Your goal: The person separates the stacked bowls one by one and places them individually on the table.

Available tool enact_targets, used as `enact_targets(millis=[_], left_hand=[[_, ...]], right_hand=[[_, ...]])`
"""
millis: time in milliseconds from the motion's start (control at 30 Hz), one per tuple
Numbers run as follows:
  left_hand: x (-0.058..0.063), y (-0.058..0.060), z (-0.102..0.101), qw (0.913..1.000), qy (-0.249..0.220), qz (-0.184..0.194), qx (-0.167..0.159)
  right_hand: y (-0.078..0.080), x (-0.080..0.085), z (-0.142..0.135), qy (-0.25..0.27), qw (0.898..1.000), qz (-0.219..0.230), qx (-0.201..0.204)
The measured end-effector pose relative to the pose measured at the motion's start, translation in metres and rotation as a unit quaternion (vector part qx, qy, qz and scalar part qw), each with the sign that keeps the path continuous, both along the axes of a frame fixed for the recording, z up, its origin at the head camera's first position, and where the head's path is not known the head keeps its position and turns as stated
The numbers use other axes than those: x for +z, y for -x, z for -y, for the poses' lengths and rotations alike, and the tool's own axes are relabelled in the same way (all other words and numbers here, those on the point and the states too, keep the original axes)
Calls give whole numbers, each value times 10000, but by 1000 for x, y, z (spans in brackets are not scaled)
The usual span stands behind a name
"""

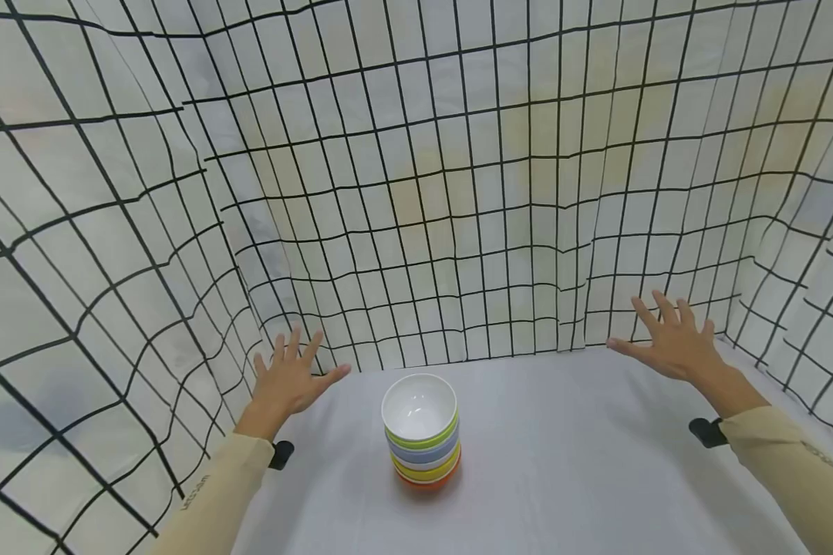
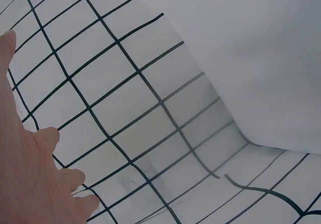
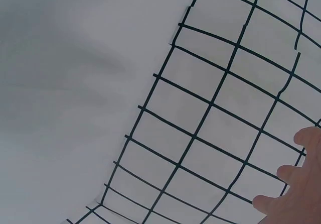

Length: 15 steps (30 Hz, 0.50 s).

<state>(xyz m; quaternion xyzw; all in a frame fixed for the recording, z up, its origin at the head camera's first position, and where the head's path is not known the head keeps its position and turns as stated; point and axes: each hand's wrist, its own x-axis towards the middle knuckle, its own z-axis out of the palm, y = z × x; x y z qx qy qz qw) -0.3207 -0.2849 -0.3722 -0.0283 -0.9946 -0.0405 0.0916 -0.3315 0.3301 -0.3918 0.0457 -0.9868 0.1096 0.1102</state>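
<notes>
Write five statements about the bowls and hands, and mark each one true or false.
1. The bowls stand in one stack. True.
2. The left hand and right hand have their fingers spread. True.
3. The right hand is nearer the bowls. False: the left hand is nearer.
4. The top bowl is white inside. True.
5. The left hand grips the top bowl. False: it holds nothing.

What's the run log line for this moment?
left hand: spread, empty | right hand: spread, empty | stacked multicolored bowls: on white tabletop, nearer left hand
</notes>
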Motion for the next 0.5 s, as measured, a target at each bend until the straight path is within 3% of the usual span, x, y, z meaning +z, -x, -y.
enact_targets(millis=[500], left_hand=[[5,-6,-3,10000,-12,-6,-5]], right_hand=[[-6,6,7,-107,9999,-15,99]])
